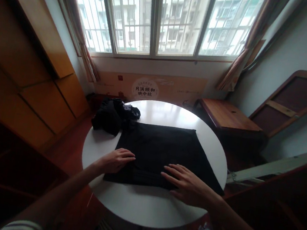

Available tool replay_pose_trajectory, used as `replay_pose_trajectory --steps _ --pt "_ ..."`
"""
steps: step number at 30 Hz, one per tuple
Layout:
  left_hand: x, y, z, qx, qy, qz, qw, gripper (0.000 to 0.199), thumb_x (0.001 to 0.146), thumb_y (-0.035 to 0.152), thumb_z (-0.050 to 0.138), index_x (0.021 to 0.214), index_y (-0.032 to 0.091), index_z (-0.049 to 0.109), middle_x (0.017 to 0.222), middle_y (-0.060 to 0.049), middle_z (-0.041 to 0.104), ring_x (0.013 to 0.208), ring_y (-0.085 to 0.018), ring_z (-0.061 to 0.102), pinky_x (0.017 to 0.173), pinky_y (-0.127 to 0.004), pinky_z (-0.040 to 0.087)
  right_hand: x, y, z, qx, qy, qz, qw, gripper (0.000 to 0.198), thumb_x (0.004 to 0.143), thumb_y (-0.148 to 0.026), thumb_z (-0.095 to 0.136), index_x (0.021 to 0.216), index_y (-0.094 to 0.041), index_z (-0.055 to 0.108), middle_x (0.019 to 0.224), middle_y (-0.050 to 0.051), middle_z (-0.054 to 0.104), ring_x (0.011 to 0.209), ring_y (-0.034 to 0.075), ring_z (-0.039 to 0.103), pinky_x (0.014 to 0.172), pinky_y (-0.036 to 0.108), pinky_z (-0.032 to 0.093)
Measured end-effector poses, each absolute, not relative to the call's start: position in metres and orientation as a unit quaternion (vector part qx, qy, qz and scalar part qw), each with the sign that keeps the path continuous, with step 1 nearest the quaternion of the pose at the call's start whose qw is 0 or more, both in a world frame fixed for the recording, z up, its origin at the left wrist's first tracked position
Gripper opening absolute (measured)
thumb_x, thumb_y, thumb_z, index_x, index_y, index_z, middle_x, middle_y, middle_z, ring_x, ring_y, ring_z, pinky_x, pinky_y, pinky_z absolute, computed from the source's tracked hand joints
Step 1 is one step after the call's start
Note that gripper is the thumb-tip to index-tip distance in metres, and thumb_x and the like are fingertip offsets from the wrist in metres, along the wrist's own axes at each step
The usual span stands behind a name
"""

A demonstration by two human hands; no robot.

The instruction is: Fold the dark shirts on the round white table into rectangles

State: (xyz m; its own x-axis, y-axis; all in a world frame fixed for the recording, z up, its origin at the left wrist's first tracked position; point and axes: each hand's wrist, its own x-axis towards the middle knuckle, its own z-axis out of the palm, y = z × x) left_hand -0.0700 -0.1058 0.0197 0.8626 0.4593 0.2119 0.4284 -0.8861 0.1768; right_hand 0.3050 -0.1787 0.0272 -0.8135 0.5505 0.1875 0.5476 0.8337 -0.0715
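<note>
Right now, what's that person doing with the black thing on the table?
A person has both bare hands on a piece of plain black cloth, spread out mostly flat on a round white table. The left hand lies near its left edge, and the right hand lies palm down nearer its right side. A crumpled heap of dark fabric sits at the cloth's far left corner.

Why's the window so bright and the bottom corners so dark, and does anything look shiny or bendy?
In the head view, daylight washes out the window while the bottom corners get little light; in that view too, glare shines on the far side of the round table, the black cloth shows little detail, and the wooden cupboard leans, probably from lens distortion.
</note>
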Motion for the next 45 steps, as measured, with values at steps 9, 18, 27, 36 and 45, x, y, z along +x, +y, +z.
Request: replay_pose_trajectory --steps 9,18,27,36,45 --pt "-0.080 -0.092 0.017 0.951 0.294 0.082 0.056 0.065 0.075 0.005 0.047 0.137 0.021 0.055 0.143 -0.009 0.054 0.131 -0.026 0.050 0.114 -0.047 0.038 0.313 -0.182 0.029 -0.256 -0.950 -0.072 0.164 0.047 0.086 -0.004 0.048 0.128 -0.017 0.064 0.119 0.014 0.070 0.108 0.027 0.065 0.089 0.045 0.057" --pt "-0.079 -0.077 0.003 0.825 0.485 0.279 0.079 0.035 0.092 0.016 0.043 0.121 0.018 0.063 0.122 -0.010 0.066 0.116 -0.022 0.061 0.106 -0.038 0.047 0.305 -0.181 0.045 -0.292 -0.942 0.033 0.163 0.030 0.094 -0.031 0.055 0.118 -0.018 0.067 0.117 0.015 0.069 0.108 0.026 0.065 0.096 0.047 0.052" --pt "-0.028 0.048 0.028 0.656 0.676 0.284 0.180 0.043 0.087 0.030 0.067 0.125 0.009 0.060 0.105 -0.016 0.073 0.098 -0.025 0.070 0.089 -0.032 0.052 0.181 -0.164 0.040 -0.313 -0.944 0.048 0.097 0.075 0.084 -0.048 0.068 0.144 -0.007 0.047 0.144 0.026 0.049 0.132 0.040 0.049 0.104 0.051 0.047" --pt "-0.049 0.056 0.034 0.633 0.716 0.258 0.146 0.024 0.088 0.019 0.060 0.111 0.014 0.065 0.101 -0.013 0.073 0.099 -0.024 0.069 0.089 -0.030 0.050 0.164 -0.179 -0.010 -0.279 -0.951 -0.097 0.095 0.040 0.091 -0.009 0.050 0.127 0.003 0.060 0.131 0.026 0.061 0.127 0.032 0.057 0.109 0.042 0.046" --pt "-0.075 -0.019 0.020 0.590 0.721 0.224 0.288 0.059 0.077 0.053 0.073 0.116 0.010 0.058 0.106 -0.019 0.071 0.109 -0.034 0.066 0.090 -0.039 0.051 0.192 -0.138 0.038 -0.372 -0.891 0.178 0.188 0.051 0.101 -0.047 0.042 0.140 -0.016 0.054 0.146 0.015 0.052 0.137 0.029 0.046 0.112 0.050 0.037"
